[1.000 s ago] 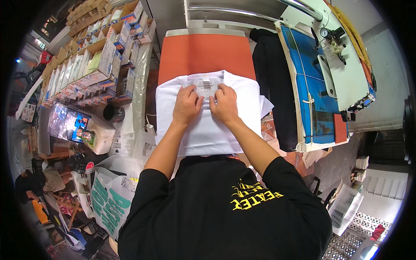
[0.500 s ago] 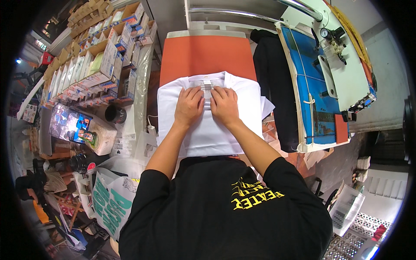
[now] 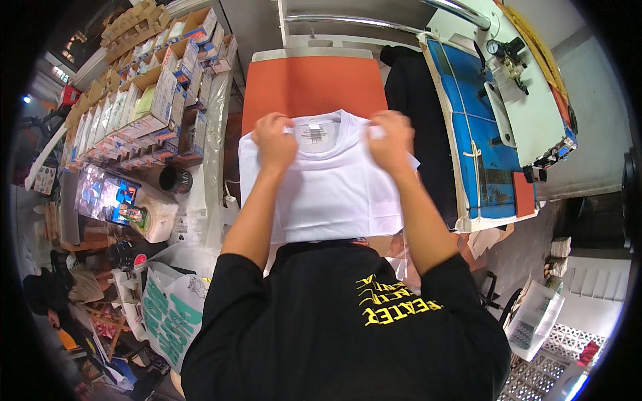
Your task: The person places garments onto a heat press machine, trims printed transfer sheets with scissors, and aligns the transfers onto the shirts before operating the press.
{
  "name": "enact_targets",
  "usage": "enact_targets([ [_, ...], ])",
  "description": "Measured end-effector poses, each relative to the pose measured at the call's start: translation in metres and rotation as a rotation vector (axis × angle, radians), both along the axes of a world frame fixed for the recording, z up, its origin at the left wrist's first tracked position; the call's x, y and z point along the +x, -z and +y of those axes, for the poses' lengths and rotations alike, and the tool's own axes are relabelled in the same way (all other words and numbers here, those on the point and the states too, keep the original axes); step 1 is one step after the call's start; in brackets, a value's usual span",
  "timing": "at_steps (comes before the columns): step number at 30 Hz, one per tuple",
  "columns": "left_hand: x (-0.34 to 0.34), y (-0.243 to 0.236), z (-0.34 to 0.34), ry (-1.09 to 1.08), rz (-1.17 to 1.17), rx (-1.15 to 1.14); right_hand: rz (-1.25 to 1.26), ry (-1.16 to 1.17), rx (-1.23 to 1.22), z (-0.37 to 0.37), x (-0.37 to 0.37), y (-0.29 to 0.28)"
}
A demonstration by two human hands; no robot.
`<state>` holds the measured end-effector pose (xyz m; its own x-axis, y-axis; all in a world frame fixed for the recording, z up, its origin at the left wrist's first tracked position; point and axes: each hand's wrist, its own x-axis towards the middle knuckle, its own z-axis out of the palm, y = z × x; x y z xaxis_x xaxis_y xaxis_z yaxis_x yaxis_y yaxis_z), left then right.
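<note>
Flanking white shirt (image 3: 331,194): box shelves (image 3: 154,107), black garment (image 3: 411,113).

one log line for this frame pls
left hand: grips white t-shirt shoulder | right hand: grips other shoulder | shirt over orange press pad

Bright, even light across the centre; the white shirt (image 3: 331,194) is close to overexposed, its folds faint. The orange pad (image 3: 314,83) shows flat colour, no glare. Soft shadow under the forearms only. A small hard light point at far left. Both hands, left (image 3: 274,140) and right (image 3: 390,139), slightly motion-blurred. Strong fisheye: shelf (image 3: 154,100) edges bow, black corners frame the circle. Left margin dim and soft.
</note>
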<state>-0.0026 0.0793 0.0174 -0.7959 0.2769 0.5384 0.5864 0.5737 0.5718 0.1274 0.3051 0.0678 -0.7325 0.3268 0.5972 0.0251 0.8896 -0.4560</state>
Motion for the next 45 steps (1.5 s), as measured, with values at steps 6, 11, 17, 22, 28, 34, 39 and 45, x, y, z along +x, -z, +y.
enact_targets([
  [6, 0.027, 0.004, -0.145, -0.187, -0.061, 0.196, 0.121, 1.038, 0.423, 0.207, 0.237, -0.118],
  [11, 0.108, 0.058, -0.225, -0.451, -0.563, 0.347, -0.308, 0.866, 0.380, 0.238, 0.278, -0.112],
  [17, 0.180, 0.090, -0.215, -0.477, -0.558, 0.373, -0.551, 0.930, 0.022, 0.225, 0.231, -0.128],
  [22, 0.216, 0.102, -0.229, -0.358, -0.621, 0.266, -0.477, 0.909, 0.095, 0.163, 0.210, -0.126],
  [28, 0.232, 0.119, -0.250, -0.348, -0.615, 0.360, -0.234, 0.591, 0.109, 0.068, 0.187, -0.113],
  [34, 0.270, 0.117, -0.266, -0.356, -0.668, 0.294, 0.079, 0.528, 0.439, -0.005, 0.164, -0.142],
  [39, 0.286, 0.126, -0.267, -0.227, -0.726, 0.154, 0.126, 0.274, 0.304, -0.034, 0.130, -0.135],
  [45, 0.311, 0.131, -0.239, -0.112, -0.848, 0.015, 0.120, 0.178, 0.148, -0.086, 0.101, -0.135],
])
